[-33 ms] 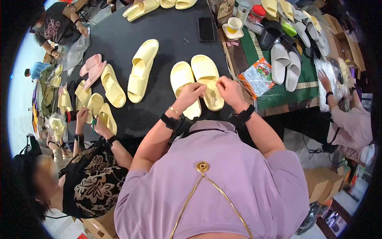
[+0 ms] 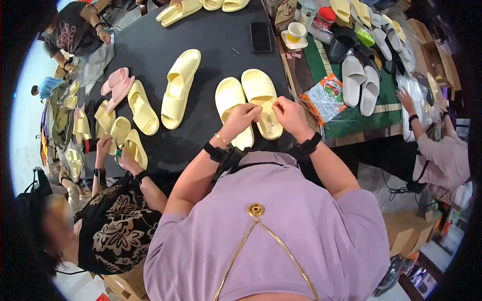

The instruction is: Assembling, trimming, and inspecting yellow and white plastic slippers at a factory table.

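Note:
A pair of pale yellow slide slippers lies before me on the black table. Over the left slipper (image 2: pixel 230 95), my left hand (image 2: pixel 242 120) is closed in a pinch, thumb and fingers pressed together. My right hand (image 2: pixel 291 118) pinches in the same way at the right edge of the right slipper (image 2: pixel 258 85). The two hands face each other across that slipper's opening. Whatever lies between their fingertips is too small or hidden to make out.
Left of my pair lie a yellow slipper pair (image 2: pixel 181 89) and pink slippers (image 2: pixel 121 83). A phone (image 2: pixel 260 37), a yellow cup (image 2: pixel 295 31), an orange packet (image 2: pixel 325 98) and white slippers (image 2: pixel 353 80) lie beyond. A co-worker's hands (image 2: pixel 128 159) handle yellow slippers at my left.
My hands and the slippers stay almost still. At the right, another person's hand has shifted slightly, and a bagged yellow item at the far left has moved a little.

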A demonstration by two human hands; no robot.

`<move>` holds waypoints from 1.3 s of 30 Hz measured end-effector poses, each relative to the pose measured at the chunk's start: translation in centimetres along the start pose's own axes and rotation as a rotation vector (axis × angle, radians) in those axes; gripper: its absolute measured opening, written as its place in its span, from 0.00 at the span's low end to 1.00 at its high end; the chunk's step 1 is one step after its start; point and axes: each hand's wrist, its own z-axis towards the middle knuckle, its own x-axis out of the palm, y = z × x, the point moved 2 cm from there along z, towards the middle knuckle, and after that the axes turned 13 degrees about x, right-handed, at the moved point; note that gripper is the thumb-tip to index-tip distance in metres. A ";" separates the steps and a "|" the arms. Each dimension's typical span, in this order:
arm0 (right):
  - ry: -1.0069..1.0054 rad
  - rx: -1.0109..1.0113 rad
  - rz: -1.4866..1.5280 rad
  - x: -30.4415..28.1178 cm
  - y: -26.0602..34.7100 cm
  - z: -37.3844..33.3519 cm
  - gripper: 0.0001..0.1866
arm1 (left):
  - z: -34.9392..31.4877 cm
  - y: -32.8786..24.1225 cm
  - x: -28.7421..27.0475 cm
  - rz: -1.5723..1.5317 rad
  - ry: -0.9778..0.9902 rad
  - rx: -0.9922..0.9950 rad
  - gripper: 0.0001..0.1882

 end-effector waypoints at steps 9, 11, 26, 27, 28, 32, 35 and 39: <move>0.039 -0.246 -0.202 0.9 0.4 -2.4 0.05 | -0.8 0.5 -0.5 -0.292 -0.148 -0.092 0.12; 0.063 -0.299 -0.239 1.2 0.7 -2.9 0.05 | -1.3 1.4 -0.5 -0.246 -0.148 -0.092 0.13; 0.350 -0.492 -0.322 2.2 -0.8 -4.6 0.02 | -7.1 5.6 -3.2 0.396 0.137 0.081 0.14; 0.406 -0.531 -0.286 2.3 -0.4 -4.8 0.03 | -7.3 5.7 -3.1 0.406 0.158 0.075 0.14; 0.436 -0.551 -0.271 2.5 -0.1 -5.0 0.03 | -7.5 5.8 -2.7 0.425 0.207 0.055 0.15; 0.616 -0.488 -0.341 3.9 -1.4 -5.4 0.03 | -7.5 6.0 -1.6 0.385 0.368 -0.056 0.15; 0.603 -0.473 -0.378 4.4 -2.1 -5.4 0.03 | -7.3 5.8 -1.0 0.399 0.348 -0.063 0.16; 0.450 -0.505 -0.427 5.1 -2.7 -3.9 0.04 | -6.2 8.5 -0.6 0.424 0.035 0.097 0.17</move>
